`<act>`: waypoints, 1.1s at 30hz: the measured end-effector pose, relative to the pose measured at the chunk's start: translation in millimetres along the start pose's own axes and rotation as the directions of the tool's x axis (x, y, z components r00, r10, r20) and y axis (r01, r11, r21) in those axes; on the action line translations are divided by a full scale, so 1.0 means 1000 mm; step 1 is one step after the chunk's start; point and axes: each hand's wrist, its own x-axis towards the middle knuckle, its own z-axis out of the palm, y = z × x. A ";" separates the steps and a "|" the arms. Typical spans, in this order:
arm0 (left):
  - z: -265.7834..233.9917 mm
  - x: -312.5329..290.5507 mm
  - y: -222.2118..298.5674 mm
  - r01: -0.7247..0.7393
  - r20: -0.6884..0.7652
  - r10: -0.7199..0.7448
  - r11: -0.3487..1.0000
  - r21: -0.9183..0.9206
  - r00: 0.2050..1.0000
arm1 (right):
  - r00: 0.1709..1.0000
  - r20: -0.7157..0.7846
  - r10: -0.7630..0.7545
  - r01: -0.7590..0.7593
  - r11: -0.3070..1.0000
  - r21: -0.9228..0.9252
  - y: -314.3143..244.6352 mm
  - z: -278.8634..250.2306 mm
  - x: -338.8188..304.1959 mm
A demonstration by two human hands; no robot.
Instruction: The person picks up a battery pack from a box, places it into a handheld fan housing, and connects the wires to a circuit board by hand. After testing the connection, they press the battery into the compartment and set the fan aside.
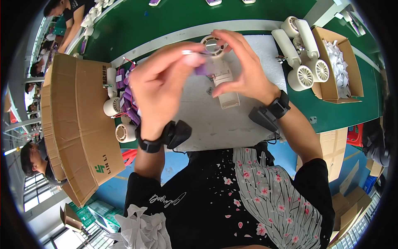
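A white handheld fan shell (pixel 227 83) lies in front of me on a grey mat, its round head at the far end and its handle toward me. Over the shell's left side, my left hand (pixel 159 79) pinches a purple, blurred piece (pixel 203 69) that looks like a wrapped battery cell. Something white shows at its fingertips. My right hand (pixel 248 68) arches over the shell from the right, thumb and fingers wide apart. Its fingertips are at the round head's rim and its thumb crosses the handle; whether they press on it I cannot tell.
Purple battery packs (pixel 132 110) with red wires and white fan parts (pixel 112 106) lie at the left, beside a large cardboard box (pixel 78 120). Assembled white fans (pixel 300 77) and an open carton (pixel 355 88) of small white parts stand at the right. Other people work at the far left.
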 end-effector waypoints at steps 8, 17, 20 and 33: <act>0.003 -0.009 -0.058 0.037 0.182 -0.084 0.968 0.248 0.980 | 0.787 0.141 0.601 -0.616 0.779 0.116 -0.002 -0.008 -0.005; 0.001 -0.004 -0.096 0.249 0.386 -0.329 0.938 0.242 0.862 | 0.803 0.224 0.553 -0.557 0.829 -0.053 0.010 0.003 -0.012; -0.007 -0.005 -0.104 0.301 0.403 -0.352 0.935 0.187 0.845 | 0.836 0.200 0.512 -0.505 0.859 -0.088 0.014 0.003 -0.011; -0.013 -0.011 -0.104 0.255 0.423 -0.295 0.955 0.149 0.857 | 0.910 0.287 0.300 -0.249 0.947 -0.202 -0.002 0.009 -0.009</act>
